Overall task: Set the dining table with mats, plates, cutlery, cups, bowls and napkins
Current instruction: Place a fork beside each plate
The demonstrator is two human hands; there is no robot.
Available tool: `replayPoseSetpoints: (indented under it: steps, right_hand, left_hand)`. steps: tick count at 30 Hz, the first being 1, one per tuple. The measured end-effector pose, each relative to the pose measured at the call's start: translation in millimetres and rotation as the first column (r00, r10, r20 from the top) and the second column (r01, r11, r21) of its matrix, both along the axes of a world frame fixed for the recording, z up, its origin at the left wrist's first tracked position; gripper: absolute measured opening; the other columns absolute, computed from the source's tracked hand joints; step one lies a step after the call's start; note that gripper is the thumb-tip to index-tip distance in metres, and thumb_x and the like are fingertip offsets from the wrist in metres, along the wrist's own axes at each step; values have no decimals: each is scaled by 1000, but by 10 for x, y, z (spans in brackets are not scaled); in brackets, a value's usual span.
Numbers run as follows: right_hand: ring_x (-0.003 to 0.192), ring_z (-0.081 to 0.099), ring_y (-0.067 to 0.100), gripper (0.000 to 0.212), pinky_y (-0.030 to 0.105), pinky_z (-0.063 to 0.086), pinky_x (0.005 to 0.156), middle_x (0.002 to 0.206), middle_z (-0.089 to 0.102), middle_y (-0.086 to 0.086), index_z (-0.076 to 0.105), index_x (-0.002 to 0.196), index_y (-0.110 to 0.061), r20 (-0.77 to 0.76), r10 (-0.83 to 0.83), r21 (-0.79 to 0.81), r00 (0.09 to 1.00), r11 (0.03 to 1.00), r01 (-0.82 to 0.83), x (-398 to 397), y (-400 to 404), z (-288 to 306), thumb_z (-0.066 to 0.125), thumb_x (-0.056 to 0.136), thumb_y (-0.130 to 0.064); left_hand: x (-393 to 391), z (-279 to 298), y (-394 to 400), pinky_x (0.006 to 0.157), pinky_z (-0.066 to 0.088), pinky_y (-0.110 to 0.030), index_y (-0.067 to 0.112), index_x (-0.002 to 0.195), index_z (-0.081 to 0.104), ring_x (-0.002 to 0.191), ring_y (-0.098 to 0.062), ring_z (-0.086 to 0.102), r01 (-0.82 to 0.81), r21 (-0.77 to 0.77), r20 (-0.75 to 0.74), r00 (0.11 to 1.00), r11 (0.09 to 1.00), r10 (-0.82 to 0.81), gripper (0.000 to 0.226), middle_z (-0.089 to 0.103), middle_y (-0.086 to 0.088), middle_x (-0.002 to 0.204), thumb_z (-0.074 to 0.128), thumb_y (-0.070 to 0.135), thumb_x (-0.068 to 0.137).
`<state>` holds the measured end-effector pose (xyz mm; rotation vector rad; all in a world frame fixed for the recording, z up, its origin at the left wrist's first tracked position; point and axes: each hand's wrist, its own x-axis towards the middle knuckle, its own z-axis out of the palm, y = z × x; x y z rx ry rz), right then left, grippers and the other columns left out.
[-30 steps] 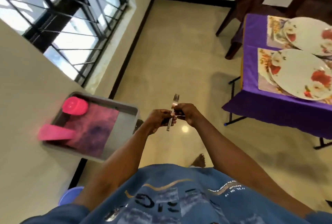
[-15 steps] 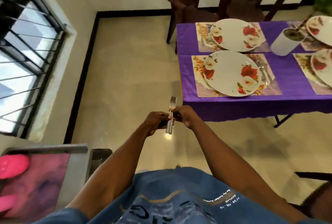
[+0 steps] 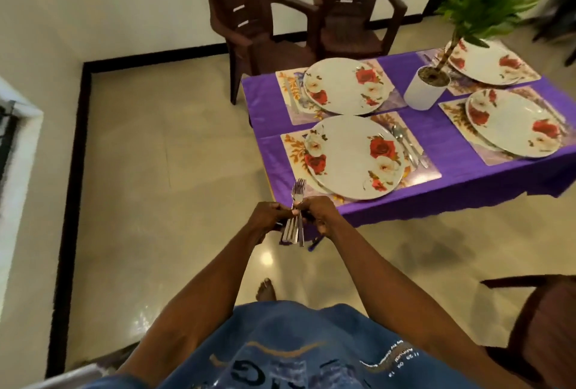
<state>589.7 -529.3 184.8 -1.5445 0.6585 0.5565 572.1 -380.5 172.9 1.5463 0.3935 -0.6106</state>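
A bundle of steel forks (image 3: 294, 217), tines up, is held off the purple-clothed table's (image 3: 448, 142) near-left corner, with the left hand (image 3: 267, 219) and right hand (image 3: 318, 214) both curled round the handles. Fanned handles could slip while one is separated, dropping onto the tiled floor (image 3: 174, 176) or striking the nearest white rose-patterned plate (image 3: 353, 156).

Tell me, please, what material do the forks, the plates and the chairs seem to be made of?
Forks: probably steel, silvery and shiny.
Plates: perhaps ceramic or melamine, glossy white with printed roses; I cannot tell which.
Chairs: likely moulded plastic, brown, with one-piece slotted backs.
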Motion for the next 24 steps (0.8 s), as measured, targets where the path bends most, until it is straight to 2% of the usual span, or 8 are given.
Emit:
replayPoseSetpoints:
  steps: [3, 4, 6, 9, 13, 18, 21, 24]
  right_hand:
    - [52, 56, 14, 7, 23, 46, 49, 60, 61, 8, 66, 74, -1, 41, -37, -51, 998, 998, 39, 222, -81, 31, 67, 80, 2]
    - [55, 57, 17, 2, 26, 48, 53, 63, 62, 10, 67, 78, 1, 43, -55, -56, 998, 997, 57, 268, -96, 33, 68, 79, 2]
    - [66, 59, 24, 10, 37, 52, 65, 73, 64, 17, 68, 87, 6, 47, -73, -59, 996, 995, 76, 359, -140, 18, 70, 77, 2]
    - [77, 63, 28, 22, 43, 56, 81, 85, 67, 25, 67, 96, 15, 52, -59, -107, 997, 992, 65, 447, -218, -17, 68, 80, 1]
    - [70, 60, 24, 21, 35, 52, 69, 79, 64, 19, 66, 94, 15, 87, -115, -145, 990, 981, 127, 578, -379, -68, 68, 85, -4]
    - [70, 60, 26, 5, 35, 51, 66, 74, 64, 14, 68, 78, 0, 91, -106, -124, 990, 985, 117, 838, -502, -98, 67, 82, -2]
    - [66, 58, 23, 6, 30, 49, 60, 75, 62, 15, 68, 86, 5, 96, -29, -97, 995, 995, 39, 1007, -588, -49, 65, 84, 1]
    - [66, 57, 22, 10, 30, 50, 62, 80, 62, 17, 67, 91, 8, 118, 74, -88, 990, 994, -64, 1173, -772, -44, 65, 84, 1]
  left_hand:
    - [283, 22, -18, 47, 46, -24, -2, 80, 70, 49, -16, 55, 14, -32, 0, 1000, 999, -14, 19, 64, -9, 61, 78, 15, 82]
    - [347, 29, -37, 46, 45, -24, 1, 76, 70, 47, -15, 53, 23, -42, -3, 1000, 999, -23, 17, 63, -8, 59, 77, 14, 83]
    - [458, 36, -96, 46, 45, -22, 4, 73, 70, 46, -13, 52, 39, -44, 1, 999, 998, -39, 16, 63, -6, 57, 74, 13, 86]
    - [564, -21, -202, 48, 49, -22, -1, 84, 73, 48, -12, 57, 46, -55, -15, 999, 997, -46, 13, 67, -4, 59, 73, 12, 86]
    - [666, -117, -326, 51, 51, -25, -5, 96, 73, 47, -16, 54, -67, -34, -7, 998, 997, 67, 18, 69, -5, 61, 75, 7, 83]
    - [781, -192, -390, 53, 52, -25, 7, 91, 75, 46, -13, 52, -263, 48, 34, 965, 964, 262, 10, 68, -7, 65, 77, 6, 81]
    - [909, -196, -515, 62, 55, -33, 8, 88, 76, 52, -18, 56, -392, 81, 50, 920, 916, 389, 6, 71, -8, 69, 75, 7, 83]
    - [1010, -229, -728, 62, 54, -30, 11, 82, 73, 54, -16, 59, -478, 123, 57, 878, 870, 475, 9, 69, -7, 70, 70, 4, 85]
